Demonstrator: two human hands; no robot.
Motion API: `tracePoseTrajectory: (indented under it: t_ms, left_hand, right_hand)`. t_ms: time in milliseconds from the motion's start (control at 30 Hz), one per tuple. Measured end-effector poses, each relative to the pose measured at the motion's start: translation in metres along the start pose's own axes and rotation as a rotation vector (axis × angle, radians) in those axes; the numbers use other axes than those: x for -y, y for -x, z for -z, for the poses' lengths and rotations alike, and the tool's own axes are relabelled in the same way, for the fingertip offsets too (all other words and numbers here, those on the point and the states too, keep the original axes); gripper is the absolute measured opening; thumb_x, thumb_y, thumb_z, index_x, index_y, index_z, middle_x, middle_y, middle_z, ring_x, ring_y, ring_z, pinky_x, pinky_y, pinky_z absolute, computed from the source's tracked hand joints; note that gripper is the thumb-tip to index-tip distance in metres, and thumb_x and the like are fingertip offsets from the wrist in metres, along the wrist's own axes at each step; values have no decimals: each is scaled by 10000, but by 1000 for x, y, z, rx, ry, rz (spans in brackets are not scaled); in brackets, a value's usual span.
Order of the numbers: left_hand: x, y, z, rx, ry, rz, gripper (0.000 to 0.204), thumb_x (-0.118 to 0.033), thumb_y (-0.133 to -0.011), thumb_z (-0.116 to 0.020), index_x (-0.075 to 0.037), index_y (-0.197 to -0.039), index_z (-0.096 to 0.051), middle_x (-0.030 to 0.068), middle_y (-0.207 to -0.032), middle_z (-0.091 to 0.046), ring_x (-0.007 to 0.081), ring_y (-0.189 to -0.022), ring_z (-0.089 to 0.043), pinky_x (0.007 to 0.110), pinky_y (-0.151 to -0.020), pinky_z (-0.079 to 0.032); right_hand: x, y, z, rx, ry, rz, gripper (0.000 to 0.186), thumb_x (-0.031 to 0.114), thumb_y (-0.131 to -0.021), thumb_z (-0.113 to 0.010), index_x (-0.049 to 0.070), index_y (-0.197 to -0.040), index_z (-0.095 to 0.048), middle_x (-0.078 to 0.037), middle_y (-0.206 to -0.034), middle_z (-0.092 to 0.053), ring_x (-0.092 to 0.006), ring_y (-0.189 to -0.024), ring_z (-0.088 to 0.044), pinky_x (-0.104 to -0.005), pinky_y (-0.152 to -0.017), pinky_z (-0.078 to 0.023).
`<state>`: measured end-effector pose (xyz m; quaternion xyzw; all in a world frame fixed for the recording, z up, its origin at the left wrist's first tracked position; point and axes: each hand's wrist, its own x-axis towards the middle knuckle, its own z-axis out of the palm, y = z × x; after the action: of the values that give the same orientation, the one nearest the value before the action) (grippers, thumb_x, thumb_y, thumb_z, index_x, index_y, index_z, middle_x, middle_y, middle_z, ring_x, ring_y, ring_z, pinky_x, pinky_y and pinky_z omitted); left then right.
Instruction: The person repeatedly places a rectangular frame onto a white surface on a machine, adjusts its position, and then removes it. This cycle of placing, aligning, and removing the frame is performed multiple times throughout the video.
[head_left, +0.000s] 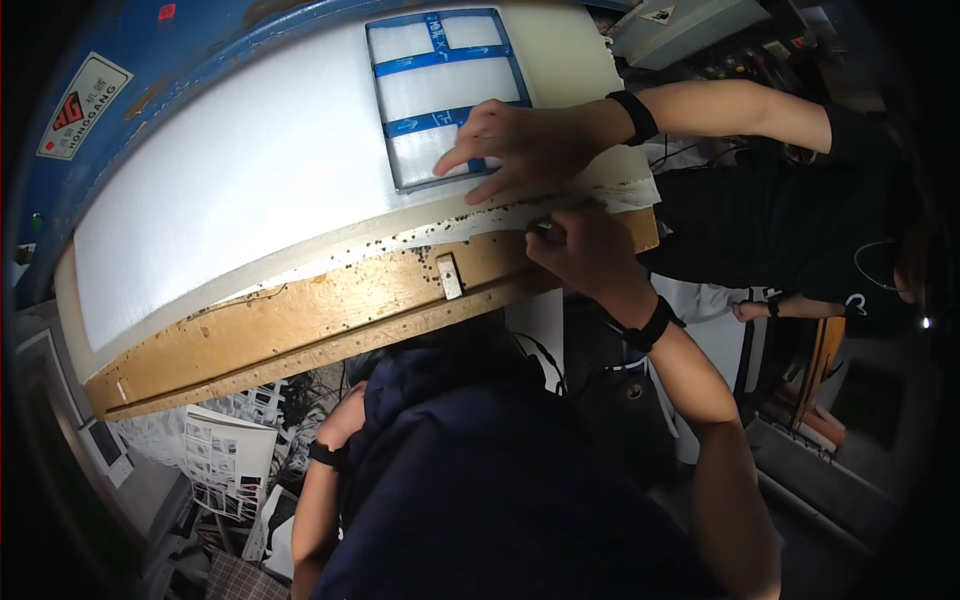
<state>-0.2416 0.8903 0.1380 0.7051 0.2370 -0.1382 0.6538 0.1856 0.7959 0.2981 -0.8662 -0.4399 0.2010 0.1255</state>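
Observation:
My right hand (590, 250) is closed near the board's front edge, at its right end. A small dark thing shows at its fingertips, too little of it to name. Just beyond, a co-worker's hand (515, 140) spreads over the near right corner of a rectangular cutting die (440, 118), a thin-edged frame with blue crossbars. The die lies flat on white sheet material (250, 180). Down at my left side, my left hand (347, 415) is beside my dark blue shirt, below the board's edge; its fingers are hidden.
A wooden board (340, 300) with a raised front rail lies under the sheets. On it are a small pale block (449, 277) and many dark specks. Blue machinery (190, 70) stands behind. Cut scrap sheets (230, 460) pile up below left; the co-worker (740, 220) is at right.

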Motion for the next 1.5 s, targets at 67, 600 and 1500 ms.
tracePoseTrajectory:
  t_ms: [67, 600, 1500]
  left_hand:
    - [-15, -13, 7, 17, -29, -66, 345, -179, -894, -636, 33, -1166, -660, 226, -1204, -674, 352, -1136, -617, 382, -1008, -457]
    - [-6, -36, 26, -58, -18, 124, 523, -272, -911, -656, 15, -1337, -561, 223, -1405, -553, 325, -1318, -495, 371, -1098, -375]
    - [4, -51, 44, -92, -164, 160, 577, -293, -920, -650, 15, -1387, -512, 223, -1466, -494, 314, -1374, -431, 362, -1129, -331]
  right_hand:
    - [0, -5, -8, 39, 61, 15, 382, 427, -819, -702, 48, -771, -671, -122, -724, -679, -310, -701, -685, -414, -659, -534]
    - [-46, 63, -27, -51, -263, -101, 424, 432, -878, -684, 29, -769, -607, -101, -658, -579, -238, -606, -591, -365, -591, -467]
    - [-189, -85, 62, 2, 376, 262, 334, 400, -767, -652, 68, -785, -690, -182, -743, -677, -372, -748, -688, -466, -700, -549]
